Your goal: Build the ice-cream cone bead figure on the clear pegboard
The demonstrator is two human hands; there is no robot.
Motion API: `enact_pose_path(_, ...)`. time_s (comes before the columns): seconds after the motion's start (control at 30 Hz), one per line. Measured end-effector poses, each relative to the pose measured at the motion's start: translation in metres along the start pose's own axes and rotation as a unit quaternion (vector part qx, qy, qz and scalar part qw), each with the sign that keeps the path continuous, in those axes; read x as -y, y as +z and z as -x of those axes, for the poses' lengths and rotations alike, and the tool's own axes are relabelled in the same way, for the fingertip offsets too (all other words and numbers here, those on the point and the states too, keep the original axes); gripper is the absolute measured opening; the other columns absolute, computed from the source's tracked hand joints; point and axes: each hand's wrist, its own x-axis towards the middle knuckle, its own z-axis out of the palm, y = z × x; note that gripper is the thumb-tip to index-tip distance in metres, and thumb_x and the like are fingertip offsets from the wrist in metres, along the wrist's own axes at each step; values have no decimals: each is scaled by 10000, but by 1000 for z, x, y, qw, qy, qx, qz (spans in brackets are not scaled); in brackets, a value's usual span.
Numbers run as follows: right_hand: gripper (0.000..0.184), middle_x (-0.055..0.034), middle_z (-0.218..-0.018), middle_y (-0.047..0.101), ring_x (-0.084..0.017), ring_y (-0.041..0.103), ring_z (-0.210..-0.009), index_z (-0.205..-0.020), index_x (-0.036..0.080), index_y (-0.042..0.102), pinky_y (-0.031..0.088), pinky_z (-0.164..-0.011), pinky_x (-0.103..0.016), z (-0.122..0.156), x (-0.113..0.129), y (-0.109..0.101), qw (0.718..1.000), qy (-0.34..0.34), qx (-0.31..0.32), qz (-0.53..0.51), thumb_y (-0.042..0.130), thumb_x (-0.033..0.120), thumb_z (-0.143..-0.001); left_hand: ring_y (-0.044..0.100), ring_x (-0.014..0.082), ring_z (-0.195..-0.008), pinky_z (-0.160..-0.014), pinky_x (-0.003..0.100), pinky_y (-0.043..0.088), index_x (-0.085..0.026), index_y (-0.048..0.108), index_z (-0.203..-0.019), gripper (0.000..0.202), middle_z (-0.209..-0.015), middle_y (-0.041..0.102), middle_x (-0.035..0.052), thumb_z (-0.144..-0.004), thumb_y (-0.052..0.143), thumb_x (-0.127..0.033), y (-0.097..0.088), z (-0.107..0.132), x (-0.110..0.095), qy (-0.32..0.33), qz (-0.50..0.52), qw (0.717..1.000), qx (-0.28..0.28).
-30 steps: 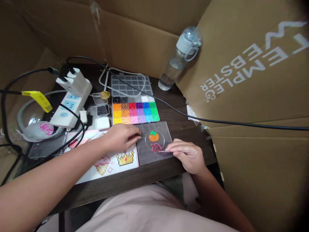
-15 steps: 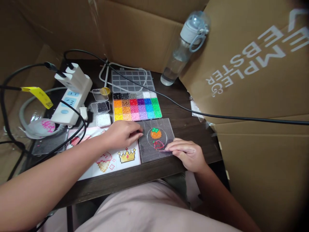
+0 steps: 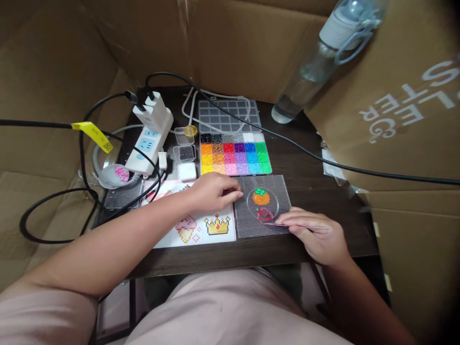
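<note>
Only the view is shifting: left hand (image 3: 212, 191) is staying curled at the pegboard's (image 3: 247, 225) left edge, grip contents unclear, and right hand (image 3: 319, 235) is still pinching tweezers (image 3: 302, 225), tip at the red beads (image 3: 265, 214), desk's (image 3: 309, 177) near edge.

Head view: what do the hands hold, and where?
Right hand pinches a thin tool by its rear half; left hand presses the pegboard at its left edge.

On my feed, the only readable print is white lettering on the cardboard wall (image 3: 406, 158) at right, cut off by the frame: fragments "LE", "ER", "S". The yellow tag (image 3: 94, 135) on the cable is too small to read.
</note>
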Motion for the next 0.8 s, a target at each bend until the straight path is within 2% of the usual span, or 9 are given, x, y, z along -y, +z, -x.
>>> enact_pose_path(0.13,215,-31,-870,826,-181,782,-772,-980,270,827,633,-749,-292,1,-1,-1,1000,3,6,2,649,157,-939,565,120,-620,-611,266,412,-174,714,-809,266,-696,691,13,-931,546,-342,-9,-3,-6,-17,62,998,10)
enact_pose_path(0.23,210,-26,-873,827,-177,784,-770,-985,274,825,636,-754,-285,0,0,-1,1000,4,5,3,646,170,-947,525,100,-573,-558,242,418,-178,666,-726,263,-615,612,-22,-909,573,-341,-36,-4,-18,-22,156,988,2)
enact_pose_path(0.3,204,-21,-865,826,-171,783,-766,-979,275,824,637,-743,-272,-1,0,-1,1000,4,0,-2,649,174,-948,496,88,-527,-512,237,399,-183,627,-651,296,-566,570,-33,-904,604,-336,-61,-1,-28,-23,198,978,-57)
enact_pose_path(0.4,187,-28,-845,824,-175,783,-747,-958,264,825,640,-720,-270,-3,1,-1,1000,0,-5,-3,655,188,-948,346,61,-420,-435,251,283,-192,407,-447,509,-427,386,-57,-884,640,-308,-96,6,-42,5,266,951,-157)
enact_pose_path(0.47,176,-40,-833,823,-186,785,-731,-937,253,830,645,-716,-282,-4,1,-1,1000,1,-5,7,660,209,-948,298,55,-425,-471,272,313,-186,238,-417,601,-413,260,-68,-784,706,-274,-109,13,-50,52,323,930,-167)
enact_pose_path(0.53,174,-45,-820,822,-195,787,-720,-922,252,833,648,-698,-287,-5,2,-1,1000,1,-5,11,663,225,-949,283,50,-439,-519,300,364,-179,143,-441,662,-435,194,-71,-706,744,-260,-112,19,-56,67,351,920,-162)
enact_pose_path(0.63,172,-32,-828,824,-194,790,-724,-942,278,830,652,-680,-281,-5,1,-1,1000,-1,-4,3,666,226,-947,268,50,-444,-516,312,375,-191,96,-483,695,-472,172,-68,-716,743,-286,-98,28,-55,34,356,919,-168)
enact_pose_path(0.73,171,-20,-844,827,-202,795,-741,-965,302,824,665,-721,-296,-1,-2,-2,1000,-1,-5,9,671,229,-941,265,55,-446,-460,291,333,-218,122,-510,660,-489,206,-72,-731,742,-264,-79,34,-43,-10,360,915,-180)
enact_pose_path(0.8,167,-18,-854,827,-212,799,-758,-968,308,820,671,-742,-308,3,-5,-3,1000,2,-3,20,674,235,-937,254,51,-439,-423,270,309,-229,155,-518,625,-488,217,-85,-709,751,-228,-71,37,-32,-37,381,901,-206)
